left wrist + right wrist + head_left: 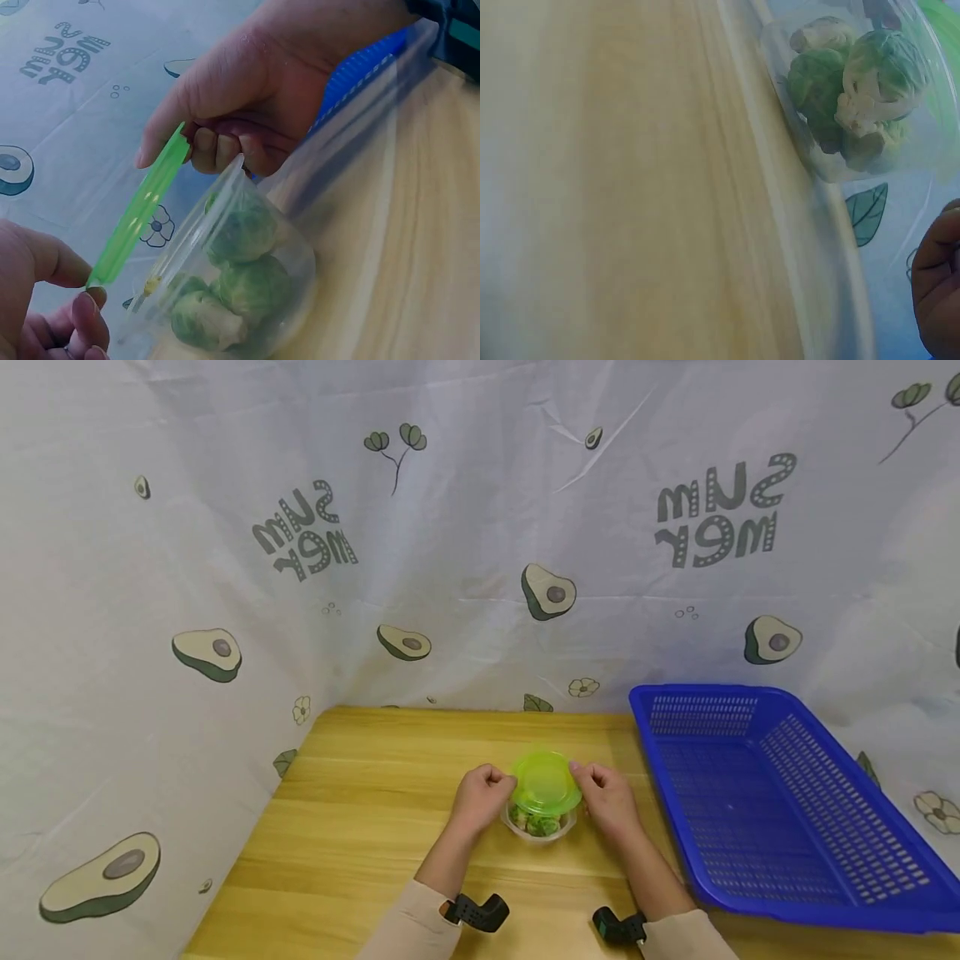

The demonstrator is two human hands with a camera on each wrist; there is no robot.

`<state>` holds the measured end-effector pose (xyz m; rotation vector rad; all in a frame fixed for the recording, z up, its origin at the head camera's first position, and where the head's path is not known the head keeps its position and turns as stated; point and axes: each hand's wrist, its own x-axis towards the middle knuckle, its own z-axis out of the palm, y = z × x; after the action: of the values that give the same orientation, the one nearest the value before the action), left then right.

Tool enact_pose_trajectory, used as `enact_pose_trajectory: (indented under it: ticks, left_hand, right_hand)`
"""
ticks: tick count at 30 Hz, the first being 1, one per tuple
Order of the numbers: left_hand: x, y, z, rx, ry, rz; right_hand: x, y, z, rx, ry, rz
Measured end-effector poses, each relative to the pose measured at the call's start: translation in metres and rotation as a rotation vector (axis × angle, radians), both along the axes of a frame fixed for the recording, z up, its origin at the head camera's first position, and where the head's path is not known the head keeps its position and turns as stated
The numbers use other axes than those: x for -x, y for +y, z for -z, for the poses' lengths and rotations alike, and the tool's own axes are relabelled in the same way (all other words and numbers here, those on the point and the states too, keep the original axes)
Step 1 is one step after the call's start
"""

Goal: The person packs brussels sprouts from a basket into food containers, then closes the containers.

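Note:
A round translucent green lid (546, 783) is pinched at its left edge by my left hand (482, 795) and at its right edge by my right hand (609, 797). Under it stands a clear plastic bowl (538, 839) holding several Brussels sprouts (543, 825). In the left wrist view the lid (142, 206) is apart from the bowl's rim, with a gap between them. The sprouts (251, 289) show through the bowl's wall there. The right wrist view shows the bowl with sprouts (885, 75) and part of a hand (939, 285) at the edge.
A large blue plastic basket (750, 902) with perforated walls stands on the right of the wooden table (360, 827). Behind and to the left hangs a white curtain (465, 527) printed with avocados. Black cameras (480, 913) are strapped to both wrists.

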<state>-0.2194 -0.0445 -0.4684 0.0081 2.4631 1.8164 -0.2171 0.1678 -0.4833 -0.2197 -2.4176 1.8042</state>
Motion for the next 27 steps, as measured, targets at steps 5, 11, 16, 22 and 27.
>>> enact_pose_trajectory:
  ticks: [5,11,16,22,27]
  left_hand:
    - [-0.013,-0.011,0.001,0.083,0.008,0.017]
    - [-0.018,-0.013,0.006,0.116,0.044,0.016]
    - [-0.019,-0.009,0.017,0.089,0.025,0.004]
    - [-0.020,-0.004,0.027,0.009,-0.013,0.058]
    - [-0.019,0.001,0.034,-0.027,0.038,0.057]
  right_hand:
    - [-0.008,-0.004,0.001,-0.042,0.003,-0.058]
    - [-0.012,-0.006,0.009,0.005,-0.044,-0.089]
    - [-0.014,-0.008,0.013,0.054,-0.094,-0.094]
    - [-0.017,-0.008,0.017,0.076,-0.176,-0.102]
    - [-0.017,-0.004,0.018,0.098,-0.233,-0.203]
